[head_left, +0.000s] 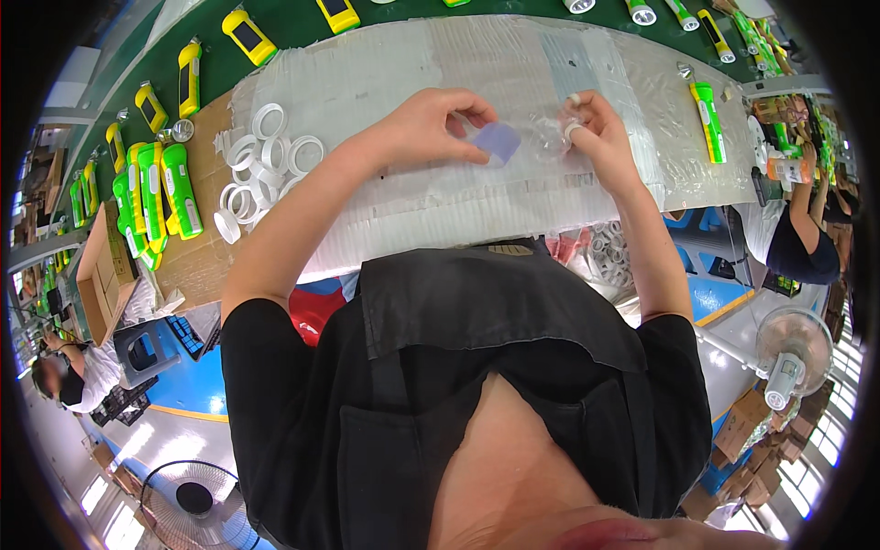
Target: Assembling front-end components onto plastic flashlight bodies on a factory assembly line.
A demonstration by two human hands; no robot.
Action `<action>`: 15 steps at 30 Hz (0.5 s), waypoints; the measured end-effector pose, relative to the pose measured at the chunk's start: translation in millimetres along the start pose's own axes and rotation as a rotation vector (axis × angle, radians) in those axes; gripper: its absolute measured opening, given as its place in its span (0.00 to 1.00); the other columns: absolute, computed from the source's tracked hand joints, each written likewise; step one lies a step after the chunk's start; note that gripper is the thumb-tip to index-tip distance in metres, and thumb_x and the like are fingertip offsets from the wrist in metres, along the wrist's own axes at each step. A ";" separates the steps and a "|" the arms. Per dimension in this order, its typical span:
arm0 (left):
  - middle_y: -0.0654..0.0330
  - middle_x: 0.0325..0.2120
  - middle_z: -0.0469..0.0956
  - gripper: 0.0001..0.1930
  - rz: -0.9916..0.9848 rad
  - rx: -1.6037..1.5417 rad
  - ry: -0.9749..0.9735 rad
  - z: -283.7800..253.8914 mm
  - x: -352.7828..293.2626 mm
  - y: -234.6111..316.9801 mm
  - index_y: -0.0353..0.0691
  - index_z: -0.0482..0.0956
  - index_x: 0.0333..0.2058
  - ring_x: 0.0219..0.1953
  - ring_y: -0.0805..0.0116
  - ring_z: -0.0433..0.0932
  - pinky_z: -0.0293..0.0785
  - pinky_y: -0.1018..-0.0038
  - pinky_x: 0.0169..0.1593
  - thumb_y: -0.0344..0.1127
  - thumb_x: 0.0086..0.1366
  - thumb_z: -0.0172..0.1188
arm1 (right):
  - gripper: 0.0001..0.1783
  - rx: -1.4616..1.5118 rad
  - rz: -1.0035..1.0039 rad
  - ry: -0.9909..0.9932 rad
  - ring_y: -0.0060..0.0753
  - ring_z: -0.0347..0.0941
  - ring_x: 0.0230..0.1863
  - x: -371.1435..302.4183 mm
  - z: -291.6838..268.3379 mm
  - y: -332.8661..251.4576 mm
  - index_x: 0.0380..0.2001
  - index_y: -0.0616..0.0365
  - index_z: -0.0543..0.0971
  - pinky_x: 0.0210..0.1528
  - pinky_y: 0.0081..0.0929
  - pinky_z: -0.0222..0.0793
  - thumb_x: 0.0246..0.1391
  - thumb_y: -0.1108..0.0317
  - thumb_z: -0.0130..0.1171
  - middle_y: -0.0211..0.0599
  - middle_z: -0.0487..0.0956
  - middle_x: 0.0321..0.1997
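Over the middle of the covered worktop [440,206], my left hand [431,128] is closed on a small translucent blue-violet piece of film [498,142] at its fingertips. My right hand [600,137] is curled, with thumb and fingers pinched together at a crumpled clear piece of plastic [548,136] between the hands. Whether the clear plastic joins the blue film cannot be made out. White finger covers show on some right fingertips. Left of my left forearm lies a loose pile of white plastic rings [266,160].
Several green-and-yellow flashlights [151,197] lie at the left, and yellow ones [249,37] line the green belt behind. One green flashlight [708,124] rests at the right. More white rings [607,252] sit below the worktop edge. Fans [793,357] and co-workers [807,229] are farther out.
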State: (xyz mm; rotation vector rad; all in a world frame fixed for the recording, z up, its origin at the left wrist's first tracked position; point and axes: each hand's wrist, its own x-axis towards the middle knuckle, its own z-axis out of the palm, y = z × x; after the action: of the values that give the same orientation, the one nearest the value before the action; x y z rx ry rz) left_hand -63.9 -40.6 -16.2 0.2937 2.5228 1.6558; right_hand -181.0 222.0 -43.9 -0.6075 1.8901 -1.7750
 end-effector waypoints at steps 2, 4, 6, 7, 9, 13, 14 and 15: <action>0.61 0.42 0.77 0.21 -0.111 0.126 -0.208 -8.0 8.0 2.9 0.40 0.78 0.47 0.43 0.71 0.76 0.73 0.76 0.50 0.32 0.53 0.68 | 0.20 -0.045 0.118 -0.149 0.15 0.69 0.30 -7.6 10.8 -11.7 0.49 0.59 0.75 0.30 0.17 0.68 0.51 0.73 0.52 0.28 0.77 0.34; 0.61 0.43 0.78 0.23 -0.103 0.087 -0.225 -16.0 15.8 -10.3 0.39 0.78 0.48 0.44 0.70 0.76 0.72 0.75 0.50 0.35 0.52 0.68 | 0.22 -0.137 0.128 -0.196 0.13 0.68 0.29 -10.9 19.5 -9.7 0.52 0.57 0.76 0.29 0.15 0.66 0.53 0.72 0.48 0.27 0.77 0.35; 0.60 0.43 0.80 0.26 -0.097 0.048 -0.239 -20.9 15.1 -23.3 0.39 0.78 0.50 0.46 0.69 0.77 0.72 0.75 0.51 0.39 0.50 0.69 | 0.21 -0.264 0.212 -0.213 0.13 0.68 0.29 -12.7 28.2 -12.1 0.51 0.59 0.78 0.30 0.15 0.65 0.53 0.73 0.47 0.29 0.79 0.39; 0.60 0.44 0.79 0.26 -0.128 -0.004 -0.246 -22.4 15.2 -25.5 0.39 0.77 0.51 0.47 0.69 0.76 0.71 0.75 0.52 0.37 0.53 0.67 | 0.21 -0.318 0.043 -0.194 0.13 0.65 0.22 -12.6 30.9 -3.8 0.53 0.60 0.77 0.26 0.16 0.63 0.56 0.71 0.47 0.27 0.79 0.38; 0.61 0.45 0.79 0.25 -0.160 -0.054 -0.252 -21.1 12.1 -29.5 0.39 0.76 0.53 0.47 0.69 0.76 0.71 0.75 0.52 0.36 0.55 0.65 | 0.21 -0.361 0.017 -0.166 0.18 0.69 0.29 -15.0 34.5 1.1 0.52 0.61 0.77 0.34 0.19 0.66 0.55 0.72 0.47 0.32 0.79 0.41; 0.59 0.48 0.79 0.21 -0.064 -0.116 -0.078 -7.1 0.2 -33.2 0.38 0.74 0.55 0.48 0.67 0.76 0.70 0.73 0.54 0.35 0.63 0.58 | 0.20 -0.399 0.061 -0.133 0.28 0.74 0.40 -17.5 34.7 1.2 0.51 0.63 0.76 0.46 0.24 0.68 0.54 0.72 0.47 0.40 0.79 0.44; 0.57 0.48 0.78 0.21 -0.030 -0.143 -0.006 -1.7 -1.7 -32.2 0.38 0.74 0.55 0.49 0.64 0.76 0.70 0.71 0.54 0.36 0.65 0.56 | 0.20 -0.398 0.060 -0.133 0.28 0.74 0.40 -18.4 34.8 1.8 0.51 0.63 0.76 0.46 0.24 0.68 0.54 0.72 0.47 0.40 0.79 0.44; 0.57 0.48 0.78 0.21 -0.032 -0.143 -0.007 6.9 -3.7 -30.8 0.38 0.74 0.55 0.49 0.64 0.76 0.70 0.71 0.54 0.36 0.65 0.56 | 0.20 -0.408 0.026 -0.130 0.28 0.73 0.39 -20.2 34.9 3.3 0.50 0.63 0.76 0.45 0.24 0.68 0.54 0.72 0.48 0.40 0.79 0.44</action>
State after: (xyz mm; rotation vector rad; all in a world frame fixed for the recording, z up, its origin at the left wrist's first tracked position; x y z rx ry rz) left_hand -62.0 -47.2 -47.2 0.2441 2.3756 1.8075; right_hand -143.6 207.0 -48.1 -0.8141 2.1692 -1.3021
